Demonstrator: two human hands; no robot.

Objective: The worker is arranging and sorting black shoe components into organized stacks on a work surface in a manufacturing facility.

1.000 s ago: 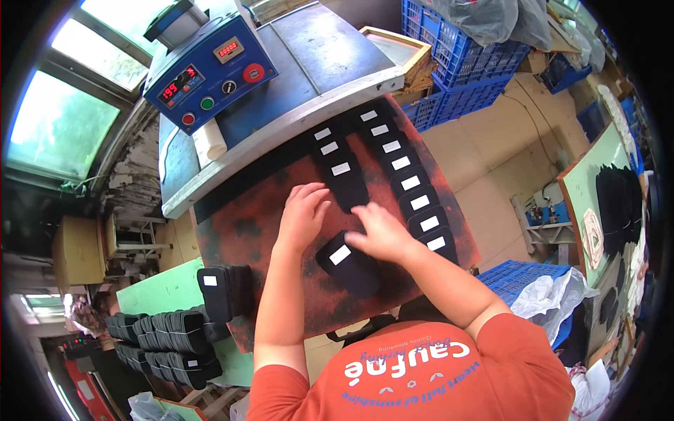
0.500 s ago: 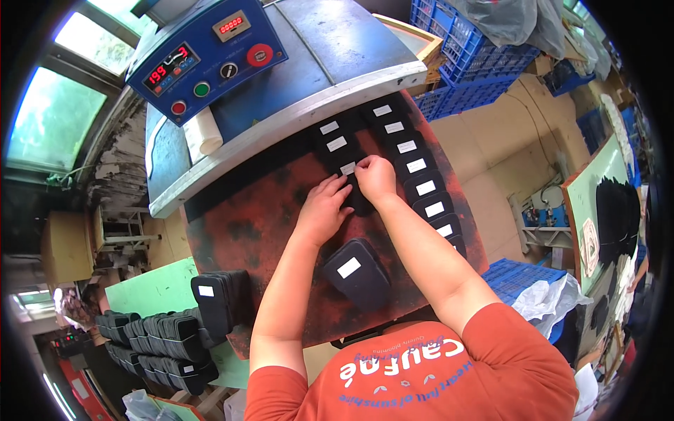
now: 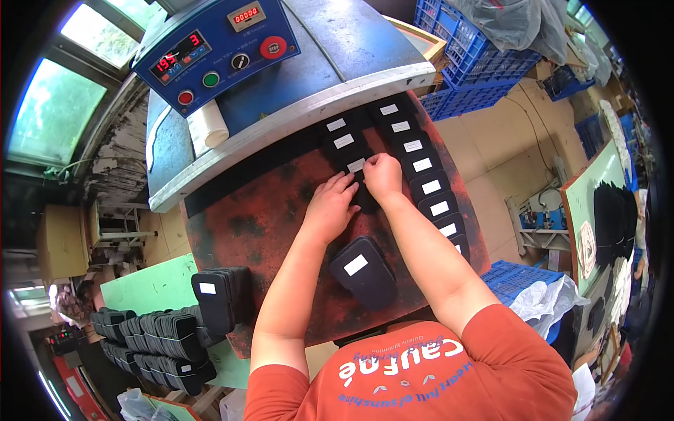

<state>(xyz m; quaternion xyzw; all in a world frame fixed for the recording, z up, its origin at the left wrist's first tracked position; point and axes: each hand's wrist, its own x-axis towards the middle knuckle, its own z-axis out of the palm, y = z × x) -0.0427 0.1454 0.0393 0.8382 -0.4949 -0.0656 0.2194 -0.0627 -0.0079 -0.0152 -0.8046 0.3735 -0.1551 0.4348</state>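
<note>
black flat fabric piece with white label, upper centre, on rust-red worn work plate. right hand pinching its label; left hand flat, fingers spread. best aligned squarely with the neighbouring row.

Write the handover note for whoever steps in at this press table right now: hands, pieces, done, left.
Left hand: flat on the rust-red work plate, fingers beside the piece being placed. Holds nothing, as far as can be seen.
Right hand: fingertips pinching the white label on a black piece in the inner column.
Done: outer column of labelled black pieces runs along the plate's right edge; two inner pieces sit above the hands.
Left: a stack of labelled pieces waits on the near side of the plate; more stacks on the green bench to the left.
</note>
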